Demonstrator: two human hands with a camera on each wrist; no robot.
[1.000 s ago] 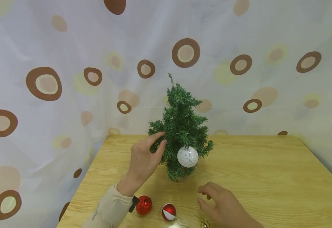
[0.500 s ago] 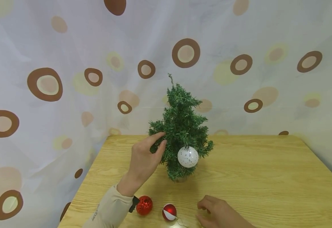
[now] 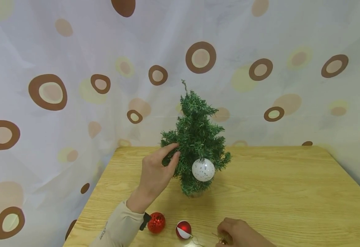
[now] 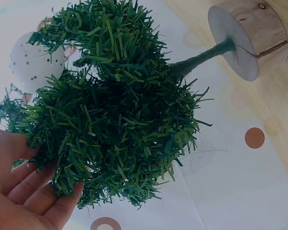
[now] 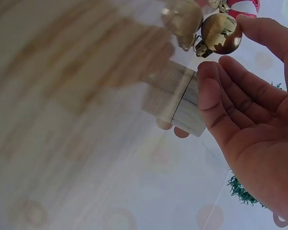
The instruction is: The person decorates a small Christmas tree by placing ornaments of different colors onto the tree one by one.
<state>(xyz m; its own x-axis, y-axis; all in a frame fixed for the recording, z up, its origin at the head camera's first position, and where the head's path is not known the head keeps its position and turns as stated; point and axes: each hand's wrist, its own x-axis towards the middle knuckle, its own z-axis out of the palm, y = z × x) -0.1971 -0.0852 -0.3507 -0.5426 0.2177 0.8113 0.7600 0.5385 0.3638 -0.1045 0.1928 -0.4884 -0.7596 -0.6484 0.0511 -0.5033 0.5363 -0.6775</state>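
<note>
A small artificial Christmas tree (image 3: 195, 130) stands on the table, a white speckled bauble (image 3: 203, 169) hanging from its front. At its left side, my left hand (image 3: 156, 171) holds a branch between thumb and fingers; in the left wrist view the foliage (image 4: 115, 110) hides some fingertips. My right hand (image 3: 242, 234) is low over the table in front of the tree, around a small gold bauble (image 5: 221, 34). The right wrist view shows the thumb at the bauble's edge and curved fingers beside it, with a gap between fingertips and bauble.
A shiny red bauble (image 3: 156, 222) lies beside the left sleeve (image 3: 119, 223). Between it and the right hand is a red-and-white bauble (image 3: 184, 230) with a thin hanging loop. The tree's base is a wooden log slice (image 4: 271, 36). A patterned curtain (image 3: 245, 41) hangs behind the table.
My right hand has moved down and closer around the gold bauble. My left hand has stayed at the tree's branch.
</note>
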